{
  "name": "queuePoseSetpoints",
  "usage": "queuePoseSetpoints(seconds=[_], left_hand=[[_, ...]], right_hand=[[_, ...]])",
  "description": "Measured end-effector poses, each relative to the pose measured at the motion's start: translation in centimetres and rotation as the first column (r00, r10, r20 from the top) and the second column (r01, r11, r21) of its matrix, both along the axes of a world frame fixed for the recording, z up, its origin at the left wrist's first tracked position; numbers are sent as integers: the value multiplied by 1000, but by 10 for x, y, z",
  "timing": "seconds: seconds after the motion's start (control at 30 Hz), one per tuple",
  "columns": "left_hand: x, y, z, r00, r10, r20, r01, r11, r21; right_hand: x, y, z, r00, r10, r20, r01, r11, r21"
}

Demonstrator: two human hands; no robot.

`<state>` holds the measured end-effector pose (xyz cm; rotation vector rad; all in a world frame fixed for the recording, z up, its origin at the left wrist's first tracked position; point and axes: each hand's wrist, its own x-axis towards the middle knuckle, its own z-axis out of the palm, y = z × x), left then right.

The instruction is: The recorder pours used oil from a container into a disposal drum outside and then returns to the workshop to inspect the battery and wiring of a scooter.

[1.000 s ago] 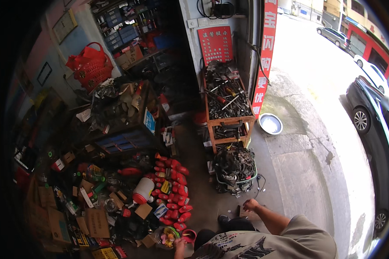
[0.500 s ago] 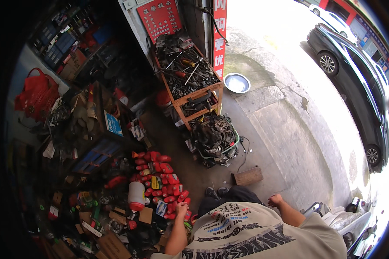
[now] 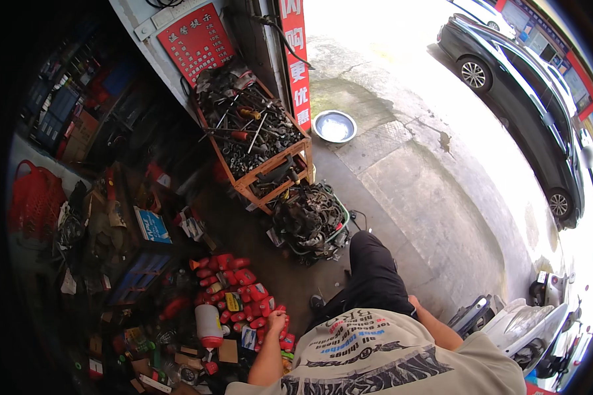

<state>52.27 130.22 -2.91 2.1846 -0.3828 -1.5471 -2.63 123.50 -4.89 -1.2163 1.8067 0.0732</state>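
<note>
My left hand (image 3: 277,321) hangs at my left side, its fingers loosely curled, with nothing seen in it. In the picture it overlaps a cluster of red bottles (image 3: 247,293), but I cannot tell that it touches any. At my right side only part of my right hand (image 3: 413,302) shows beside my dark trouser leg, and its fingers are hidden. A white jug with a red base (image 3: 209,324) stands left of the bottles, close to a cardboard box (image 3: 228,351).
Ahead stands a wooden tool rack (image 3: 244,141) heaped with tools, with a basket of tangled parts (image 3: 310,220) below. A metal basin (image 3: 335,126) sits on the concrete. A cluttered cabinet (image 3: 135,263) is at left, a black car (image 3: 514,92) at right, pale vehicle panels (image 3: 507,326) nearer.
One leg has swung forward, and the wooden block is now out of sight. The rack and basin have shifted left in view. My right hand has dropped back, largely hidden.
</note>
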Motion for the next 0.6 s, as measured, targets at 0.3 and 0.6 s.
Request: queuePoseSetpoints(seconds=[0.3,0.6], left_hand=[[-81,-196,23,985,-58,162,68,996,-58],[-210,-554,207,973,-138,183,221,775,-592]], right_hand=[[-72,-164,-21,982,186,-28,-179,970,167],[-180,-504,13,815,-497,297,382,847,368]])
